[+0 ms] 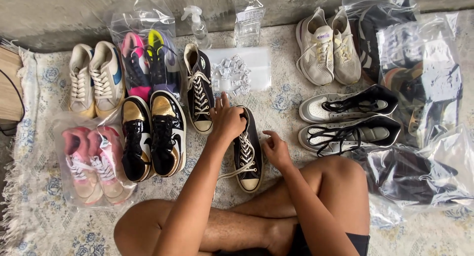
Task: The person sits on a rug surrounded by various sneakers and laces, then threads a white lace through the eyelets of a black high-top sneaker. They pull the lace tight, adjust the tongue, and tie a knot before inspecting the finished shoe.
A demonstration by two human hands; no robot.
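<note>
A black high-top canvas sneaker (249,157) with white laces lies on the rug in front of my crossed legs. My left hand (226,119) grips its ankle collar at the top. My right hand (275,148) rests at the shoe's right side, fingers curled by the laces. Its matching black sneaker (199,88) stands just to the left, untouched.
Black-and-gold high-tops (153,137), beige sneakers (95,78), bagged pink (91,162) and neon shoes (148,58) lie left. White-and-black sneakers (345,120), cream trainers (323,46) and plastic bags (424,103) lie right. A spray bottle (197,24), water bottle (248,19) and small packets (232,73) sit behind.
</note>
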